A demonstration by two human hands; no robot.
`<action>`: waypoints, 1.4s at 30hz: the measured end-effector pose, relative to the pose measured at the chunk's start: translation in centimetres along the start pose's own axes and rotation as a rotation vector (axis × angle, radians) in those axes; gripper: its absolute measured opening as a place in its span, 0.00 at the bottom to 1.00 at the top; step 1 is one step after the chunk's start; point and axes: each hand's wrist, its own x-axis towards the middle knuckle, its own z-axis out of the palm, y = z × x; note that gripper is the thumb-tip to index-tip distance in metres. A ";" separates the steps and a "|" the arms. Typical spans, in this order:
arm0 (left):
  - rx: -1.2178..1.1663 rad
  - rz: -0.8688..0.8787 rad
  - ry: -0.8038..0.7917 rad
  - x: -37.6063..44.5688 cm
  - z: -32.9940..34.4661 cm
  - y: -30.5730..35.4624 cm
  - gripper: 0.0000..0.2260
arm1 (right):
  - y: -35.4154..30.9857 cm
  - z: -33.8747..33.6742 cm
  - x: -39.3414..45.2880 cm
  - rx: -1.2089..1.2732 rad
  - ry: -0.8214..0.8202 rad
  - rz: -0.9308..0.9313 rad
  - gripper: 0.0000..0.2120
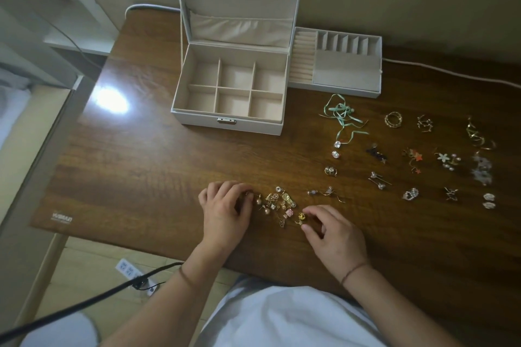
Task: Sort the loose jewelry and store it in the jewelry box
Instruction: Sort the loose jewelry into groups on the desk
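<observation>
Dark wooden table (158, 166) carries an open jewelry box (229, 93) at upper centre, its tray (337, 62) beside it. Near lower centre, the left hand (225, 213) and right hand (335, 234) flank the tangled jewelry pile (279, 203), fingers curled, apparently pinching small pieces. Sorted pieces (411, 160) lie at right.

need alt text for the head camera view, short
Two hands, left hand and right hand, pick at a tangled jewelry pile on a wooden table. Sorted pieces lie to the right, before an open, empty jewelry box.
</observation>
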 end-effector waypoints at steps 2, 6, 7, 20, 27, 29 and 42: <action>-0.027 0.008 0.008 -0.2 -0.2 0.0 0.08 | -0.3 0.1 0.3 0.000 0.034 0.018 0.13; -0.051 0.016 0.011 -0.6 -0.4 0.0 0.08 | -0.9 0.2 1.1 -0.048 0.057 -0.005 0.11; -0.053 0.013 0.009 -0.6 -0.3 0.0 0.08 | -1.0 0.2 1.2 -0.067 0.054 -0.024 0.10; -0.052 0.083 0.022 -0.8 -0.3 0.2 0.11 | 1.6 -1.7 0.4 0.456 0.237 0.325 0.09; -0.019 0.172 -0.029 -1.4 0.5 1.0 0.12 | 9.9 -5.6 -0.3 0.127 0.348 0.487 0.07; -0.008 0.178 -0.047 -1.3 0.6 1.1 0.13 | 10.2 -6.0 0.4 -0.016 0.276 0.378 0.07; -0.029 0.064 -0.081 -1.1 0.5 1.2 0.13 | 9.5 -5.4 2.5 -0.245 0.198 0.020 0.10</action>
